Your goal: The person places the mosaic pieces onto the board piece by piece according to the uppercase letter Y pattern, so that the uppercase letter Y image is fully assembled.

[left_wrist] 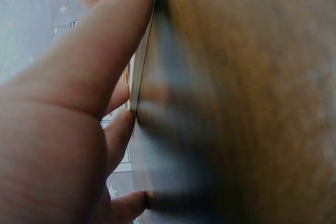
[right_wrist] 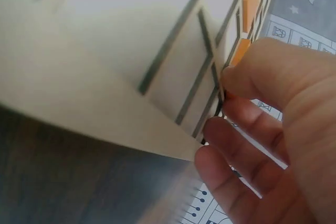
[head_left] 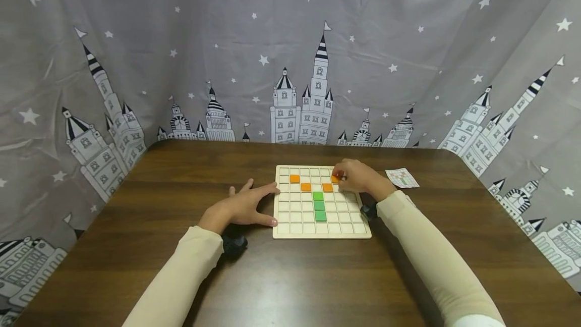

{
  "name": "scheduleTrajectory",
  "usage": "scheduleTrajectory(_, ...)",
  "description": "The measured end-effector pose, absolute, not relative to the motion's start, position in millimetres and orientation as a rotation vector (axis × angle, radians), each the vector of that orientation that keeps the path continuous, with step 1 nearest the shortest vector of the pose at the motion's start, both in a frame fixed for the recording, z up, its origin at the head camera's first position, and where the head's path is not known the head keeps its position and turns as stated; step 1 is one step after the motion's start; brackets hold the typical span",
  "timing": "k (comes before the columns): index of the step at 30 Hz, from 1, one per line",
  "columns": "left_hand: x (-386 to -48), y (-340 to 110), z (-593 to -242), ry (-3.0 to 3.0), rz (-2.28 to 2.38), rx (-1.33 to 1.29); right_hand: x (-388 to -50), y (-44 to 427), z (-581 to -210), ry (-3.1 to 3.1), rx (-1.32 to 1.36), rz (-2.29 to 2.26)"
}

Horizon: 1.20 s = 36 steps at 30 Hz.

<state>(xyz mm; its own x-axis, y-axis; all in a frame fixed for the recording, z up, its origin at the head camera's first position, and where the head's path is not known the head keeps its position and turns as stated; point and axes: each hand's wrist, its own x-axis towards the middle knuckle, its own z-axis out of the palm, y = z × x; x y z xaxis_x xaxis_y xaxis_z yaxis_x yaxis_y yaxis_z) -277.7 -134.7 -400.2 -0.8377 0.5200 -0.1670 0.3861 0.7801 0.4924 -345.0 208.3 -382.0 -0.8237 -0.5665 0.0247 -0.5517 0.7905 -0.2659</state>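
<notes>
A pale wooden grid board point(head_left: 295, 228) lies on the table, with green tiles point(head_left: 320, 206) in a column and orange tiles point(head_left: 306, 187) slanting up to either side. My left hand point(head_left: 242, 206) is spread at the board's left edge, thumb and a finger touching the rim. Over the board's far right part, my right hand point(head_left: 360, 178) pinches an orange tile point(head_left: 335, 179) at a cell in the top row. In the right wrist view, thumb and forefinger meet over a sliver of orange; most of that tile is hidden.
To the right of the board lies a small printed card point(head_left: 402, 178) with a coloured grid pattern. The brown wooden table point(head_left: 281, 281) extends around the board. Behind it hangs a grey curtain point(head_left: 254, 29) with castles and stars.
</notes>
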Motion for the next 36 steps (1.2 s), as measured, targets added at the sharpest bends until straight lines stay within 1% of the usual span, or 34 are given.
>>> scheduleTrajectory(13, -278.6, -135.9, -398.7, 2.676, 0.649, 0.688, -350.5, 207.2, -378.5, 2.89, -0.846, -0.447)
scheduleTrajectory(25, -279.9, -134.9, -397.2, 2.675, 0.647, 0.704, -348.0, 207.5, -374.0, 2.896, -0.782, -0.465)
scheduleTrajectory(32, -279.5, -132.9, -396.3, 2.66, 0.65, 0.697, -345.2, 209.7, -379.0, 2.933, -0.769, -0.477)
scheduleTrajectory(36, -277.5, -134.7, -394.8, 2.66, 0.654, 0.68, -344.8, 203.5, -378.6, 2.942, -0.742, -0.445)
